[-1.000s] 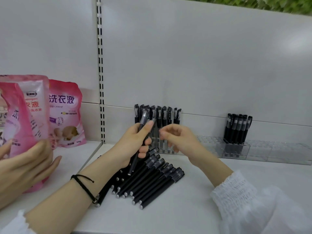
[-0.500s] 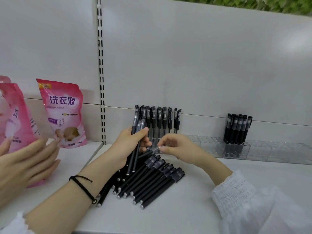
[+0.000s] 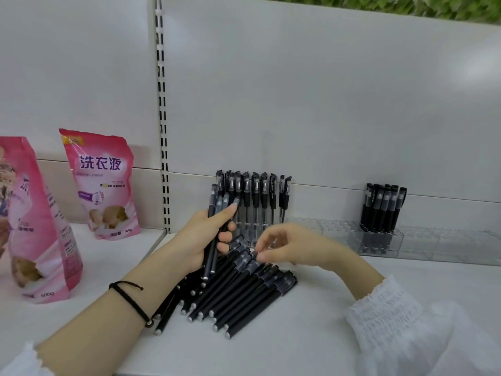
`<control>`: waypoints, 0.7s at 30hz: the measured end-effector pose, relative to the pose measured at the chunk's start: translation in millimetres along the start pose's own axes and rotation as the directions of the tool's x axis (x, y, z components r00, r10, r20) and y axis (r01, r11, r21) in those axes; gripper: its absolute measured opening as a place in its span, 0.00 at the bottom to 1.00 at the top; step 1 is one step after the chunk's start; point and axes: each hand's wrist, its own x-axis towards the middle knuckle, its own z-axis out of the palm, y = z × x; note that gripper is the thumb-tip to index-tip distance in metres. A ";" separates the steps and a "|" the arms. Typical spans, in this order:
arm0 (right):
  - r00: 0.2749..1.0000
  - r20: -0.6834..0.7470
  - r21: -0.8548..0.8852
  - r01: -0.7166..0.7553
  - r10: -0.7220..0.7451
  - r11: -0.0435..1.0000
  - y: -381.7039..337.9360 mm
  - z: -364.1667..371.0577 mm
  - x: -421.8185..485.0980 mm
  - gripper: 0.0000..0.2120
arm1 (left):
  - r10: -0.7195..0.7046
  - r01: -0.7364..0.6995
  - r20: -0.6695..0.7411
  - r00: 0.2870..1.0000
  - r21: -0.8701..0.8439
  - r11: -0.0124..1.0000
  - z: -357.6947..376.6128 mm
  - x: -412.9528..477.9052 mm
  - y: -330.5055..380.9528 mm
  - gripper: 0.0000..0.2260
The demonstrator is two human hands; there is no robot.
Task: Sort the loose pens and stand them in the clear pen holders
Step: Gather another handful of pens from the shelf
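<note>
Head view: gathered pens (image 3: 217, 207) are gripped upright by the left hand (image 3: 200, 240) above the loose pile (image 3: 244, 291), likely for batching; whether anything is pinched by the right hand (image 3: 292, 246) cannot be told.

A person in a white blouse at a shop shelf. The right sleeve (image 3: 393, 318) is thin, slightly sheer white fabric, full and loose along the arm, gathered at the cuff into close rows of elastic shirring with a small frilled edge. A corner of the matching left sleeve (image 3: 21, 362) shows at the lower edge. Above the left hand (image 3: 206, 240), the wrist carries a black braided cord bracelet (image 3: 130, 299), two strands with a knotted loose end and a small dark bead. The right hand (image 3: 292, 248) is bare.
</note>
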 end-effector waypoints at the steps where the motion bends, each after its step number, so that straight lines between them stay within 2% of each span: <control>1: 0.998 0.053 -0.063 -0.012 0.015 0.998 -0.4 1.5 -1.3 0.10 | -0.005 0.005 -0.009 1.000 -0.022 1.000 -0.1 0.1 0.8 0.08; 3: 0.996 0.078 -0.127 -0.028 0.039 0.992 -0.8 2.8 -1.4 0.11 | -0.011 0.011 -0.011 1.000 -0.036 0.999 0.6 0.0 1.7 0.08; 7: 0.997 0.066 -0.126 -0.036 0.044 0.991 3.0 2.8 0.6 0.09 | -0.016 0.016 -0.004 1.000 -0.025 1.000 1.2 -0.9 0.8 0.08; 10: 0.999 0.047 0.040 0.008 -0.010 0.999 4.3 -0.1 0.2 0.07 | -0.011 0.011 0.002 1.000 -0.014 1.000 1.1 -2.0 0.9 0.05; 15: 0.979 -0.181 0.348 0.152 -0.093 0.925 -1.5 -8.4 0.5 0.06 | -0.081 0.079 0.062 0.995 0.032 0.996 5.6 -6.2 1.2 0.07; 18: 0.950 -0.300 0.382 0.208 -0.092 0.900 -4.1 -6.8 1.6 0.07 | -0.064 0.065 0.073 0.995 -0.023 0.998 7.5 -7.9 4.7 0.07; 21: 0.932 -0.354 0.410 0.235 -0.084 0.881 -6.4 -6.1 2.3 0.08 | -0.073 0.070 0.133 0.988 0.028 0.997 7.9 -12.4 7.1 0.08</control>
